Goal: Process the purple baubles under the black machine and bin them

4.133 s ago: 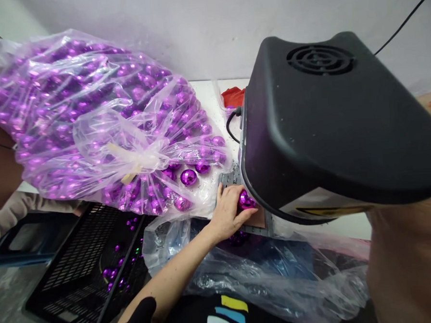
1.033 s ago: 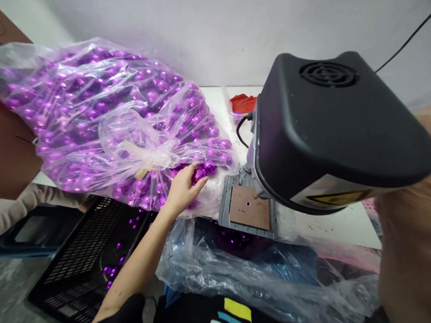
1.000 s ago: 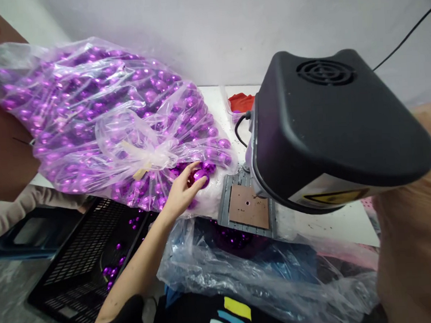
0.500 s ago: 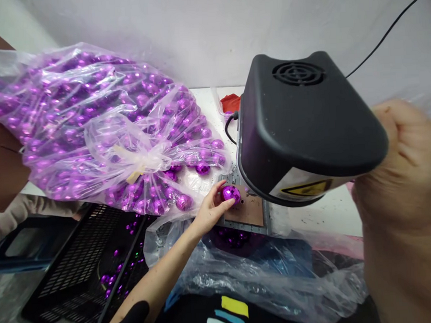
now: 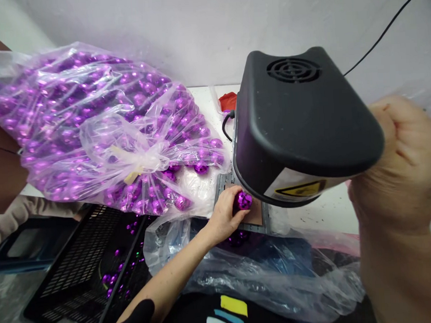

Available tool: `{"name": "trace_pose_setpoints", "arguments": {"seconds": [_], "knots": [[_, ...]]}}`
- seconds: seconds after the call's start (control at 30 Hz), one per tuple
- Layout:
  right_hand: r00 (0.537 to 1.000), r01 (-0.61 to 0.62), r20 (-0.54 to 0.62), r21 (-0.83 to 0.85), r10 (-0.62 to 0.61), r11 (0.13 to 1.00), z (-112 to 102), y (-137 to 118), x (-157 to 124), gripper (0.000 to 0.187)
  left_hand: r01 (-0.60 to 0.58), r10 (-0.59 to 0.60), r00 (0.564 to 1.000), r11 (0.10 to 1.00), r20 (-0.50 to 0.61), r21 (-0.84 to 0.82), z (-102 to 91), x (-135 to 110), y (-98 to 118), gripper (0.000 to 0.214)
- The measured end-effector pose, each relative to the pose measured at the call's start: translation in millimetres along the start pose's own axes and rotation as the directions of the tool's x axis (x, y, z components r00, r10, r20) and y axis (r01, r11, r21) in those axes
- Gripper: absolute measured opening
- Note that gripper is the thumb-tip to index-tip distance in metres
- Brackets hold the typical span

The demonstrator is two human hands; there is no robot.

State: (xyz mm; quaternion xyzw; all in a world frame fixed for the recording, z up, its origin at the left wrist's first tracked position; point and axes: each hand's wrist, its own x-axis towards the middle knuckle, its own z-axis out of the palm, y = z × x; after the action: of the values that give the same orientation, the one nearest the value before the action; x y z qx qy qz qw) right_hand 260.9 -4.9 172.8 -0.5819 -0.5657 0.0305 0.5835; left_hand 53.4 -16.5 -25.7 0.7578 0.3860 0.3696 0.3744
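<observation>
My left hand (image 5: 226, 213) is closed round a shiny purple faceted ball (image 5: 245, 200), thumb and fingers on its near side. The ball is over a brown board (image 5: 255, 218) on a grey metal base, just below the left edge of a black machine head (image 5: 314, 122) with a round vent and a yellow warning label. My right hand (image 5: 403, 156), in a fist, is against the right side of the machine head; what its fingers wrap round is hidden behind the housing.
A big clear bag (image 5: 101, 119) of purple balls lies at the left. Below it stands a black mesh crate (image 5: 65, 270) with small purple balls. Clear plastic sheeting (image 5: 271, 264) hangs at the table's front edge. Another person's sleeve (image 5: 9, 220) shows at far left.
My left hand has moved slightly right with the ball and turned, so its back now faces up more. My right hand stays at the machine head. The whole view has shifted a little.
</observation>
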Motion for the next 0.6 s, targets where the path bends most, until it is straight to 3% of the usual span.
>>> {"name": "trace_pose_setpoints", "arguments": {"seconds": [0.23,0.43,0.6], "knots": [[1.000,0.003,-0.031,0.047,-0.001,0.999,4.0,-3.5,-1.4,0.050,0.051,-0.050,0.997,0.999,0.055,-0.013,6.0,-2.0,-1.7,0.047],[1.000,-0.018,-0.011,0.034,0.018,0.999,3.2,-4.6,-3.0,0.046,0.088,-0.087,0.996,0.995,-0.007,0.048,9.5,-1.8,3.8,0.049],[1.000,-0.003,0.000,0.074,0.003,0.997,2.3,-5.3,-4.3,0.030,0.116,-0.109,0.993,0.980,-0.053,0.159,11.0,0.7,10.6,0.049]]}}
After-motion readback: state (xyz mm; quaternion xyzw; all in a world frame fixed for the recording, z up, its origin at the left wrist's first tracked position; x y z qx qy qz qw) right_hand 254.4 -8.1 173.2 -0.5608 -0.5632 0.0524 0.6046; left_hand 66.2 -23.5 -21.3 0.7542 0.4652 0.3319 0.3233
